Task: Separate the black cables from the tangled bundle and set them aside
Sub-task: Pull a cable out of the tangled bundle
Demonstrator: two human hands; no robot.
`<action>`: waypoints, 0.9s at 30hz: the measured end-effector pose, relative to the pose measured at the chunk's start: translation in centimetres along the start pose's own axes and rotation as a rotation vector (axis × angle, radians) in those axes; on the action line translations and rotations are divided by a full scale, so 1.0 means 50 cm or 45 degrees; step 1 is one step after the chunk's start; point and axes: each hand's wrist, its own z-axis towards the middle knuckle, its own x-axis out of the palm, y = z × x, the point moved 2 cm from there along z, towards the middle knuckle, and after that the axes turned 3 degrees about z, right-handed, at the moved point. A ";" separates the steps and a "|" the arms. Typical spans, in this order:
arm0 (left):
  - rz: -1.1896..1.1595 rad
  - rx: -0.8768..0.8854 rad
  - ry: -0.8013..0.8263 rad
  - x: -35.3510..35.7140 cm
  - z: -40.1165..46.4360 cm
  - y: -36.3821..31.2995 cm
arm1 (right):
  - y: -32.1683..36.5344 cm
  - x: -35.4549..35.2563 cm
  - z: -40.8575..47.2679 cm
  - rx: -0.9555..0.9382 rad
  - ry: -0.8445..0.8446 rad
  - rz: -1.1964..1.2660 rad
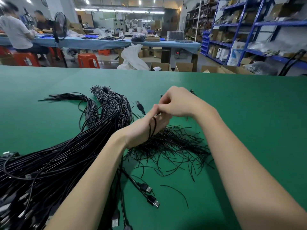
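Observation:
A thick bundle of black cables point(69, 146) runs across the green table point(249, 113) from the near left toward the middle, its far ends tied in bunches. A loose pile of thin black cable pieces point(174, 146) lies in the centre. Above that pile my left hand point(146, 128) holds a looped black cable point(153, 128) that hangs across its back. My right hand point(177, 102) meets the left hand's fingertips, fingers curled, pinching the top of that cable. Two USB plugs point(151, 196) lie near my left forearm.
A lone black connector point(140, 107) lies beyond my hands. More USB plugs sit at the near left edge point(10, 211). Behind the table are cardboard boxes point(184, 67), red stools point(88, 60), blue shelving point(265, 30) and two seated people point(20, 32) at another bench.

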 end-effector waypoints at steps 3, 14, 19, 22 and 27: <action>-0.124 0.140 -0.122 -0.012 0.000 -0.010 | -0.002 0.042 -0.035 -0.053 -0.263 0.345; -0.439 0.323 0.107 -0.012 -0.016 -0.040 | -0.092 0.209 -0.079 0.182 0.260 1.318; -0.082 0.104 0.259 -0.004 -0.029 -0.034 | -0.116 0.162 -0.066 0.196 0.332 0.706; 0.169 -0.154 0.382 0.020 -0.020 -0.013 | -0.101 0.101 -0.041 0.192 0.402 0.327; 0.229 -0.275 0.231 0.026 -0.002 0.000 | -0.037 0.002 -0.002 0.185 0.393 -0.001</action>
